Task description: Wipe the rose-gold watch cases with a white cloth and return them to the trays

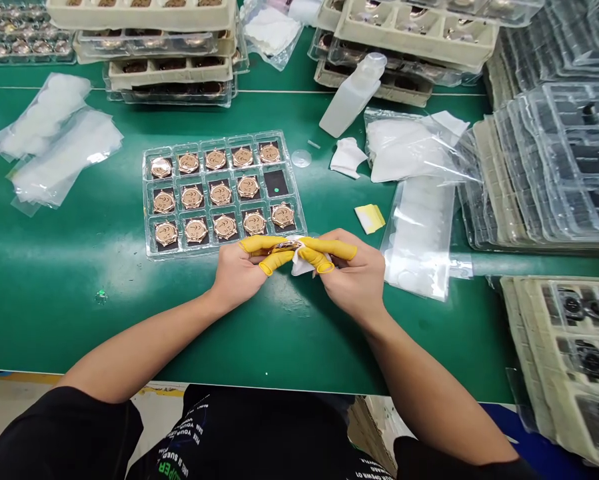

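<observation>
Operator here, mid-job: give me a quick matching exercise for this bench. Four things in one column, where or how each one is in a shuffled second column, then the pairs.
Things:
1. Watch case
2. Clear plastic tray
3. White plastic bottle
4. Yellow-and-white folded pad

Places or states:
A. Holds rows of rose-gold watch cases, with one slot bare
B. Lies on the green mat, beyond the right hand
C. Pinched between the left hand and right hand, with a white wipe
D. Lies on its side beyond the tray, to the right

Pairs: 1-C, 2-A, 3-D, 4-B
</observation>
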Demonstrator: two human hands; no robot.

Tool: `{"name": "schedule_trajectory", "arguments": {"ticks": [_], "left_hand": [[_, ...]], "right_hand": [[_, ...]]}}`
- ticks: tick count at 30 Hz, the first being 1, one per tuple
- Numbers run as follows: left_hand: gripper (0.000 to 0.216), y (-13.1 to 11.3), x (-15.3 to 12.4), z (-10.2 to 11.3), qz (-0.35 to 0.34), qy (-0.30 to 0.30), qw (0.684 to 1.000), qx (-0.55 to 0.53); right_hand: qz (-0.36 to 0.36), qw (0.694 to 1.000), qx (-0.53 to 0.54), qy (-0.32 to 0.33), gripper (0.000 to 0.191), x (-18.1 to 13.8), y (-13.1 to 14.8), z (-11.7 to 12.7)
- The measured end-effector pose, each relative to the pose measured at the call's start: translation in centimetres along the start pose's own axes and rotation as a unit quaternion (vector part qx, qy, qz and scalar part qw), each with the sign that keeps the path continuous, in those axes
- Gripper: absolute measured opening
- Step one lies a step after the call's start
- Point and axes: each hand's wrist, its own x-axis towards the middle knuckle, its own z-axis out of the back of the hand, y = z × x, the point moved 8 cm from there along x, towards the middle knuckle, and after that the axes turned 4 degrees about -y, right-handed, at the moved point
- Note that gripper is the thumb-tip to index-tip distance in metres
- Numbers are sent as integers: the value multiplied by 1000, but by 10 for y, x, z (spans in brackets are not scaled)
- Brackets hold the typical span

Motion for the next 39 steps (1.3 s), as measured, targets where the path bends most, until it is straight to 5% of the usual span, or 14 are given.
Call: {"name": "schedule_trajectory", "arguments": {"ticks": [6,9,12,15,20,28,34,39], "left_hand": [[18,-12,-1,1,-72,7,995,74],[17,-16,-4,4,-95,-10,986,136],[21,-5,-2,1,-32,7,996,84],[31,8,4,-3,69,27,997,0],[52,12,12,-1,190,29,979,-66],[62,9,13,1,230,32,969,-85],[60,8,13,1,210,22,976,-57],[62,6,13,-1,197,2,979,-54]], "right_hand": [[-1,999,40,-25,7,-6,-9,-5],[89,993,-75,-4,15,-7,-3,-8],[199,944,-265,4,23,-10,9,-11],[216,922,-322,7,20,-8,14,-8],[116,973,-176,-90,9,8,4,30],[83,977,-166,-100,10,15,3,55],[16,995,-72,-64,8,15,1,55],[-166,975,125,-82,25,-1,-41,25]]}}
